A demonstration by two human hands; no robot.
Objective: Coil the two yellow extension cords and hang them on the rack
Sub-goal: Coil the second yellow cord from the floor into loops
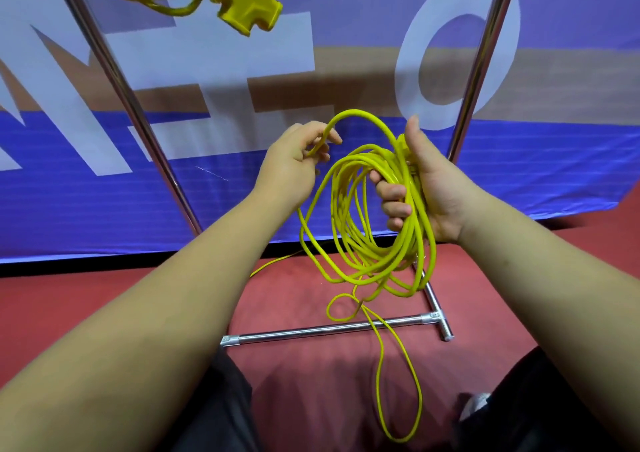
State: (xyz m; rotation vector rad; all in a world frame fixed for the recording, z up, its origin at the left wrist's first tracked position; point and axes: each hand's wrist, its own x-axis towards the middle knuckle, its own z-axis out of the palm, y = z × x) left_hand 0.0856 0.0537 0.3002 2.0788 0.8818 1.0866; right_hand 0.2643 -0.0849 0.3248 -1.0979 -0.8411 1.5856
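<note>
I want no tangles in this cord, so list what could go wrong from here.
The loose cord on the floor crosses the rack's base bar and could snag when pulled in. The coil in the right hand has uneven loops that may slip out or tangle.

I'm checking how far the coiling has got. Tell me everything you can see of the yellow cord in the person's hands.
The yellow cord is thin, round and looks rubbery. Most of it is gathered in loose, uneven loops hanging from the right hand, whose fingers curl round the bundle. One strand arcs up to the left hand, which pinches it. A slack tail drops to the red floor, crossing the rack's base bar.
</note>
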